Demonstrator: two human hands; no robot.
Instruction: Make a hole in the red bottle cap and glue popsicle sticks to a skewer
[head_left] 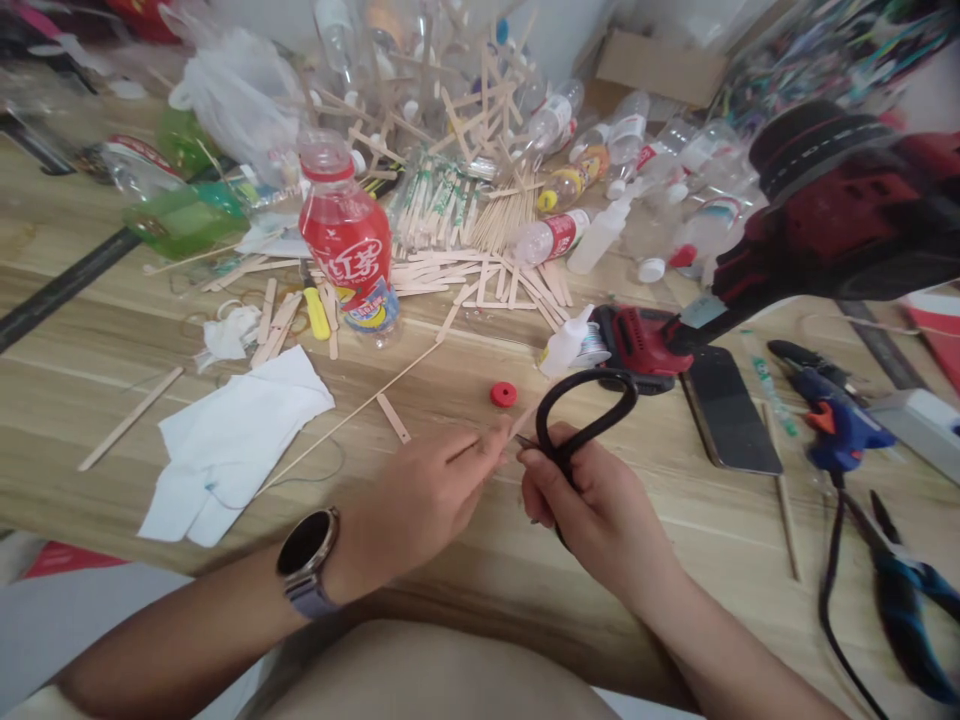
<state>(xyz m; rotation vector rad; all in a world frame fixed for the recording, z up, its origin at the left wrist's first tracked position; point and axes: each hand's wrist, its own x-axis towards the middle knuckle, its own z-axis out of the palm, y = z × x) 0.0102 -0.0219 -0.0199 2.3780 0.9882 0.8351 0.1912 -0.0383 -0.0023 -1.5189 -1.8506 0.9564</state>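
Note:
My left hand (427,480), with a watch (307,548) on the wrist, pinches a thin wooden craft stick (523,418) whose end sticks out past the fingers. My right hand (600,505) is wrapped round a pair of black-handled scissors (592,378), gripping low near the blades. The metal point of the scissors is at the stick, close to my left fingertips; whether it touches is hard to tell. Just beyond the hands lies a red bottle cap (503,394) with a small hole. A short craft stick (394,418) with a hole near one end rests beside my left hand.
A red-labelled bottle (351,250) stands at the left back, near white paper (240,450). Loose craft sticks (442,272) and several plastic bottles crowd the back. On the right are a red-black power tool (645,340), a phone (731,410), a glue gun (836,420) and pliers (900,590).

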